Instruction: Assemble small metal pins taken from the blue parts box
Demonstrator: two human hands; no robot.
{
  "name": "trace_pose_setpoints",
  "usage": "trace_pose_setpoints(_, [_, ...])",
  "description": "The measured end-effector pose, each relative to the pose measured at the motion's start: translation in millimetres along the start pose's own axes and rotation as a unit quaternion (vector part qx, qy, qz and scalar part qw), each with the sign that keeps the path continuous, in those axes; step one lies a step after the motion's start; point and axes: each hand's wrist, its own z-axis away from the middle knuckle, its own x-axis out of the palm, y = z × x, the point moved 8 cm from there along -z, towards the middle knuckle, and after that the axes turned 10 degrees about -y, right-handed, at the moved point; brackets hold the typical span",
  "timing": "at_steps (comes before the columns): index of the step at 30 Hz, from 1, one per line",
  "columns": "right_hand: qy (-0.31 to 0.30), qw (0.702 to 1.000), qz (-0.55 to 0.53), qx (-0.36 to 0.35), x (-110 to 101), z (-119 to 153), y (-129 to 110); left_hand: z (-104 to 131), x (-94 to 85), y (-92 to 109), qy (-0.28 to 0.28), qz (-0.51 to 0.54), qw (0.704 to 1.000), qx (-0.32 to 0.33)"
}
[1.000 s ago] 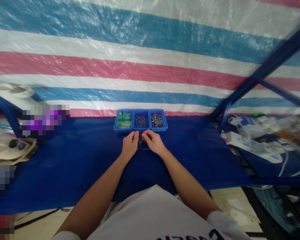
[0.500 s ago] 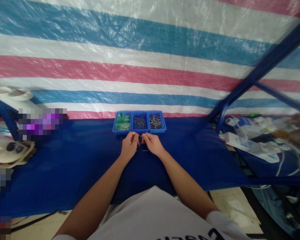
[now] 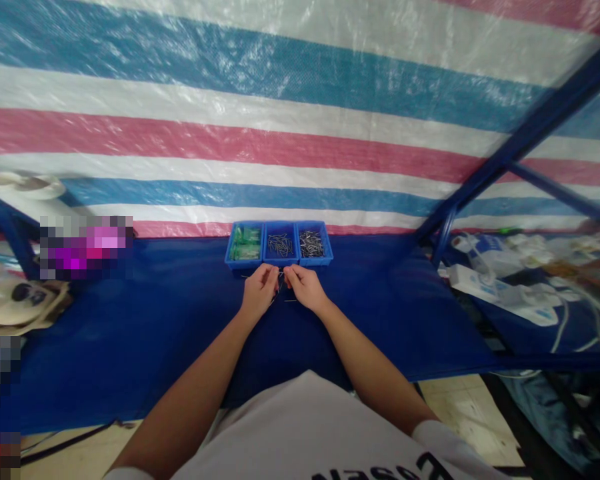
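Note:
My left hand [image 3: 261,288] and my right hand [image 3: 303,285] meet close together just in front of three joined blue bins, fingers pinched. Thin metal pieces show between and below the fingertips; the exact parts are too small to tell. The left bin [image 3: 229,257] holds green and clear packets [image 3: 247,243]. In the middle bin lie thin dark metal pins [image 3: 280,245], and the right bin is fuller, with shiny metal pieces [image 3: 312,244]. One thin pin [image 3: 291,301] rests on the blue table by my right hand, and another [image 3: 247,277] shows left of my left hand.
The blue table [image 3: 180,347] runs up to a striped plastic sheet [image 3: 280,153]. At the right are a blue metal frame [image 3: 480,170], a white power strip [image 3: 503,293] and cables. White rolls [image 3: 27,187] and a beige bag [image 3: 25,300] are at the left.

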Motion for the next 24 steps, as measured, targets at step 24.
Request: trace_pose_setpoints(24, [0.001,1.0,-0.026,0.008,1.1,0.3,1.6,3.1,0.2,6.6,-0.004,-0.038,0.999,0.014])
